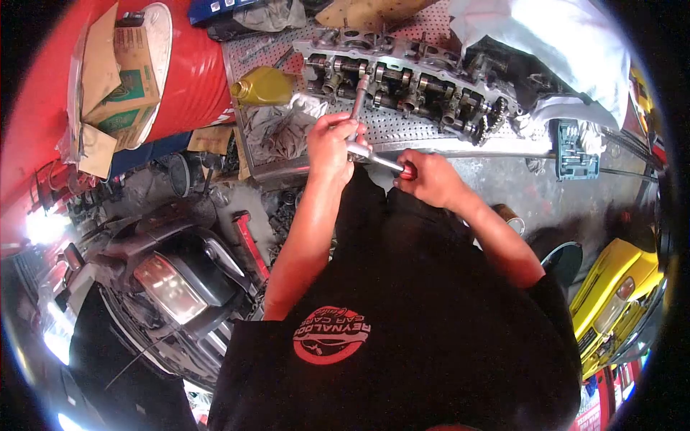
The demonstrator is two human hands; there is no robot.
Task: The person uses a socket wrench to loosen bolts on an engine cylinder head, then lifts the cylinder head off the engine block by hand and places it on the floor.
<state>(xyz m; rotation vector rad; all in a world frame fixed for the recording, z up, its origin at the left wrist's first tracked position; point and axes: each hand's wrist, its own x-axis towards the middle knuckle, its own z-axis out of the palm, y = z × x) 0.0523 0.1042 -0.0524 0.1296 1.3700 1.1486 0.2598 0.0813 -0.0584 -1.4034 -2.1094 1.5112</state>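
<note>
Ratchet [379, 159], just one in the head view, spans from the left hand [331, 146] to the right hand [431, 179], by the bench's near edge; the right is closed round its red handle, the left clamped at its head, where one extension [361, 95] rises; the extension's far end overlaps one cylinder head [410, 75], though I cannot tell if they touch; the cylinder head lies on one perforated bench [424, 129]; left of it is one yellow bottle [262, 87], near one red drum [198, 72]; well to the right is one tool case [578, 149].
</note>
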